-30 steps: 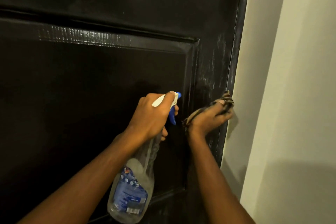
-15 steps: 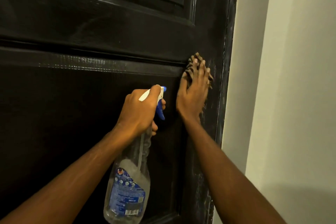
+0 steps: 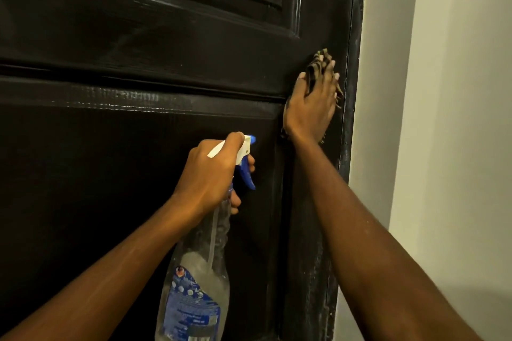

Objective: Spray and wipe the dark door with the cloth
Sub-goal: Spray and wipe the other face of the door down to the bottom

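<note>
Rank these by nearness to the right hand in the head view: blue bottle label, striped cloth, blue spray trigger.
1. Striped cloth, pressed under the right hand.
2. Blue spray trigger, lower left, at the left hand.
3. Blue label, lowest, on the clear spray bottle.

wall [image 3: 457,91]: pale, plain | shadow low right | light: dim, warm

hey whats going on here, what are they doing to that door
A person is cleaning a dark door. Their right hand presses a striped cloth flat against the door's right side, close to its edge beside the pale wall. Their left hand grips a clear spray bottle by the neck, with the nozzle aimed at the lower panel. No spray is visible at this moment.
</note>
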